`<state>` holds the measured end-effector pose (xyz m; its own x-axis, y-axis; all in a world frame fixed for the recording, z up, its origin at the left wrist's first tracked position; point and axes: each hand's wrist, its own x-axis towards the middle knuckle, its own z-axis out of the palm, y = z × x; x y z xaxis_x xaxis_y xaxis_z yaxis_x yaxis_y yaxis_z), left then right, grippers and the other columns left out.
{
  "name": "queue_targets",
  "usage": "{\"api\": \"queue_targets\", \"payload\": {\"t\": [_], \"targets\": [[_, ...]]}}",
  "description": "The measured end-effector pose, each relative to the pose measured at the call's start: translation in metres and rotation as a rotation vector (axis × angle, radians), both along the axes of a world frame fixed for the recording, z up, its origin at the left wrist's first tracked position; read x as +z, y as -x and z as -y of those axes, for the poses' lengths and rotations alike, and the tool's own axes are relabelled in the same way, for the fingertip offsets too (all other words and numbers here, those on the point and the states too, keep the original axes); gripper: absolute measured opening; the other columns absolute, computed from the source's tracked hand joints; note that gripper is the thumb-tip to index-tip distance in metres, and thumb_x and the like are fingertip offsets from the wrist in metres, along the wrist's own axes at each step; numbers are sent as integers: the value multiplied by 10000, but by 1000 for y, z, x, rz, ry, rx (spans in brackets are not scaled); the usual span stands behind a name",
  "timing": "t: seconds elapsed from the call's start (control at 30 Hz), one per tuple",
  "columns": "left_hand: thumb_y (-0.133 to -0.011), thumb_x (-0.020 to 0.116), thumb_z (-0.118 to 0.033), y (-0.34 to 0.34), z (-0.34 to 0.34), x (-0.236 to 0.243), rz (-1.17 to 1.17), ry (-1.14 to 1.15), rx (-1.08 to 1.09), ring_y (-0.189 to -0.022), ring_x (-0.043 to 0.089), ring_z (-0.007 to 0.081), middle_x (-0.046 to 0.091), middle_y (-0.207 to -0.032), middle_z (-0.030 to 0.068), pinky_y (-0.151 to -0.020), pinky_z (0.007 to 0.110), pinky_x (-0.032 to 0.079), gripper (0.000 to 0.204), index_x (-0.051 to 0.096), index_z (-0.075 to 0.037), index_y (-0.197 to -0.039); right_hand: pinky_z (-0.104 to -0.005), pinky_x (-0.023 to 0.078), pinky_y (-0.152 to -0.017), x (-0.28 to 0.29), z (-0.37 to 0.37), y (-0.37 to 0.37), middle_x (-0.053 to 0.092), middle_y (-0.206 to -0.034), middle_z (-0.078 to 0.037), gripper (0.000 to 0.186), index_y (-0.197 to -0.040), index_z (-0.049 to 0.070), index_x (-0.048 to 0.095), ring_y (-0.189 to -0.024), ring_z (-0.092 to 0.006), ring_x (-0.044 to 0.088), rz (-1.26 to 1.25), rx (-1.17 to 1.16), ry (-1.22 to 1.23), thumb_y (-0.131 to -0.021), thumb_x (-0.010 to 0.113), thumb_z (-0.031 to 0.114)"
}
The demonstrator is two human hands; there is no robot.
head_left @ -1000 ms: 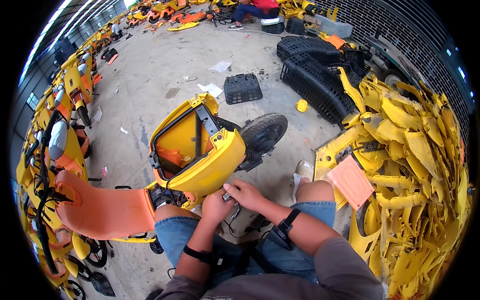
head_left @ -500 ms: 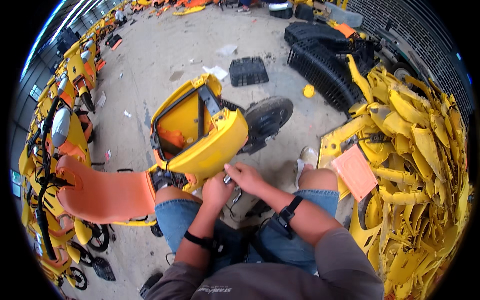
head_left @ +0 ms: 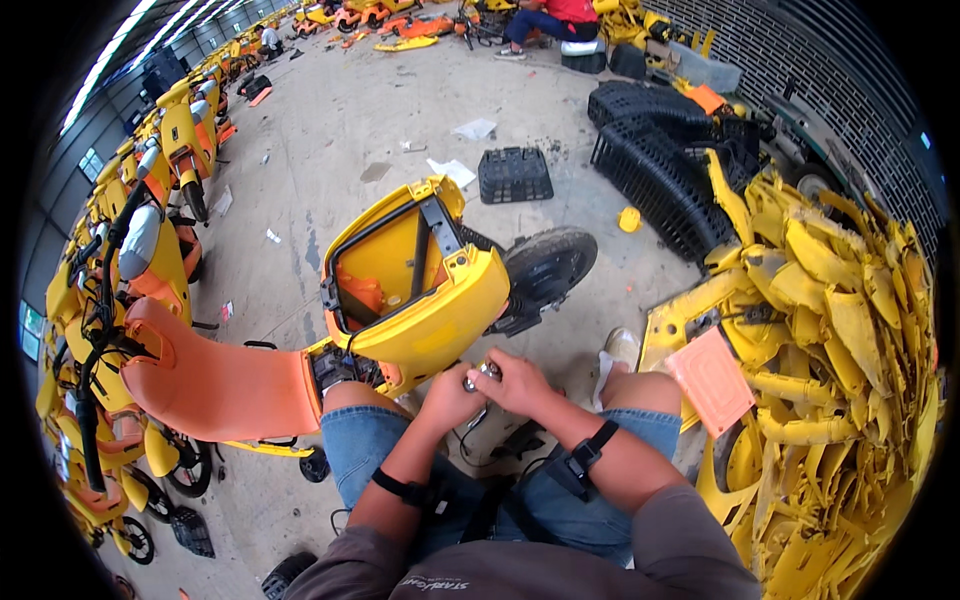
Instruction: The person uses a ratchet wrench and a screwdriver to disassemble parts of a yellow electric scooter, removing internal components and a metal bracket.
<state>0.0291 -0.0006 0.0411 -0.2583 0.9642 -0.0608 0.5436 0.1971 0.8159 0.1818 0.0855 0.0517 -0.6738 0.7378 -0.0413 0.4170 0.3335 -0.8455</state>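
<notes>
Right hand (head_left: 518, 384) has shifted slightly, sharing one metallic object (head_left: 487, 370) with left hand (head_left: 450, 400).

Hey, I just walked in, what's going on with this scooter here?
A person with bent knees is right up against a yellow-and-orange scooter, its top compartment open. The left hand and right hand are together at its lower side, gripping a small shiny metal piece, too small to identify. On the right is a heap of yellow panels with an orange panel on its near edge.

Grey floor (head_left: 340, 130) under yellow scooter (head_left: 430, 325), black crate (head_left: 516, 177), white paper (head_left: 452, 173), yellow panel heap (head_left: 830, 350).
</notes>
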Motion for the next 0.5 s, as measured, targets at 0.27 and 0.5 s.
{"api": "queue_targets", "payload": {"t": [0.27,0.5], "targets": [[-793,795,-248,1,-6,-9,46,90,-4,-832,716,332,711,-877,202,-763,417,549,352,679,20,-989,-434,516,-698,-34,-4,0,662,-820,-185,457,-1003,30,603,-762,-355,662,-175,-64,51,-973,649,484],[-785,818,-178,-9,-5,4,85,-186,122,-949,718,370,712,-997,232,-831,404,556,392,649,9,-1085,-335,493,-667,-42,-6,6,646,-815,-33,417,-1008,27,636,-751,-131,605,-352,-236,540,-1047,579,438]]}}
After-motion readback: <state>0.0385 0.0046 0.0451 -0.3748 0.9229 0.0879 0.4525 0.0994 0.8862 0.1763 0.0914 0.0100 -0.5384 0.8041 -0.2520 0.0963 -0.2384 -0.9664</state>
